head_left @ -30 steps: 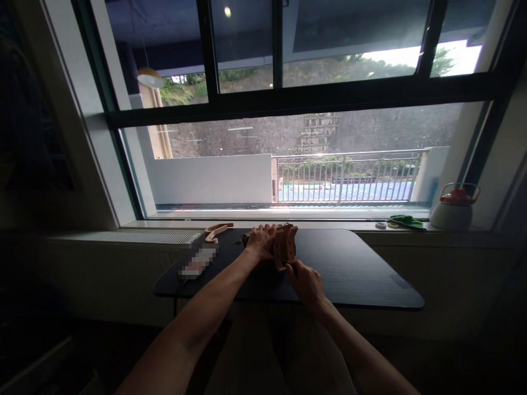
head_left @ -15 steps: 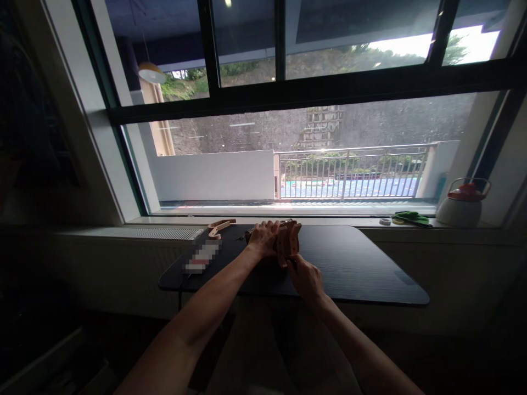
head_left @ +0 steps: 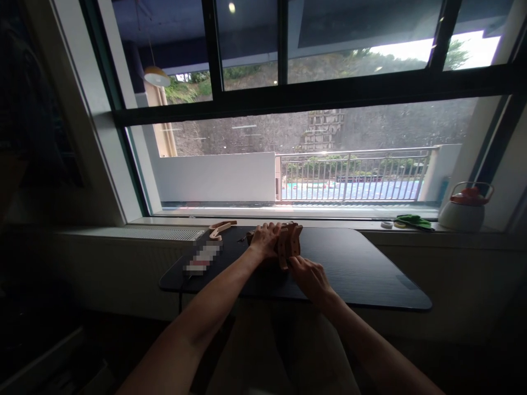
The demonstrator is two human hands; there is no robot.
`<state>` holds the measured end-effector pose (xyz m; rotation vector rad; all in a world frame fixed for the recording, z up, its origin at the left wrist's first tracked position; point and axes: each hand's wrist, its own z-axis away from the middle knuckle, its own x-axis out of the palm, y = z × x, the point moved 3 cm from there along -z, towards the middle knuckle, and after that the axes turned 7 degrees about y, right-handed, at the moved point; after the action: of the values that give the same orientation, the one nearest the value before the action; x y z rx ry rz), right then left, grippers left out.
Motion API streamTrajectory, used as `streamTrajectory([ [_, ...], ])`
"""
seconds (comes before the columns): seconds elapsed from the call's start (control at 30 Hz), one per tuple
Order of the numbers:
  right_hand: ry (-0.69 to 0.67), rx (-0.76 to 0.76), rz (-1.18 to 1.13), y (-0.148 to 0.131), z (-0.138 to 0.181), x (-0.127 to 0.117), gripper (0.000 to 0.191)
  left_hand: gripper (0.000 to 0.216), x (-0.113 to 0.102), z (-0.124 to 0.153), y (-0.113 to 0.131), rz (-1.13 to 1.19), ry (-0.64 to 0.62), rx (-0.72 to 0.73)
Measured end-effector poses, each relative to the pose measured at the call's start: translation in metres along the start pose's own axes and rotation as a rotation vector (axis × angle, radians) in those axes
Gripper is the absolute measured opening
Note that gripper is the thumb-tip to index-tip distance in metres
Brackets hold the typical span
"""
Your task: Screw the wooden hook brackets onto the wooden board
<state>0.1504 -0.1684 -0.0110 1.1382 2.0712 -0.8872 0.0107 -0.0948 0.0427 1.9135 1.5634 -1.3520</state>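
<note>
A brown, leather-looking piece (head_left: 295, 241) with curved, strap-like bands dotted with small holes sits on the dark table. Across its left part lies my left hand (head_left: 265, 240), fingers bent over and pressing it against the tabletop. My right hand (head_left: 307, 272) is closed in a pinch at the lower end of the bands, close to the near side. What exactly sits between its fingertips is too dark to make out. Small metal bits (head_left: 242, 239) stick out left of my left hand. Much of the brown piece is hidden beneath that hand.
A lighter tan curved strap (head_left: 216, 235) lies at the table's back left, behind a blurred-out flat item (head_left: 203, 260). The dark table (head_left: 349, 269) has rounded corners and abuts the windowsill. On the sill stand a white kettle (head_left: 463, 214), green gloves (head_left: 414, 221) and tape rolls (head_left: 387, 224).
My right hand has shifted slightly at the lower end of the bands, its fingers tilting a little leftward. My left hand keeps its place on the brown piece. The camera view moved slightly.
</note>
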Motion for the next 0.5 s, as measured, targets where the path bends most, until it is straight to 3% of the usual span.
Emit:
streamTrajectory([
  [0.23,0.043,0.260,-0.015,0.013,-0.001,0.012,0.039,0.106,-0.002,-0.001,0.001,0.005,-0.008,-0.010],
  [0.33,0.021,0.238,-0.009,0.015,-0.004,0.004,0.032,0.106,-0.001,-0.001,0.001,0.000,-0.010,-0.015],
  [0.5,-0.016,0.038,-0.001,0.010,-0.002,-0.011,0.024,0.105,0.000,-0.002,0.000,0.004,-0.003,-0.016],
])
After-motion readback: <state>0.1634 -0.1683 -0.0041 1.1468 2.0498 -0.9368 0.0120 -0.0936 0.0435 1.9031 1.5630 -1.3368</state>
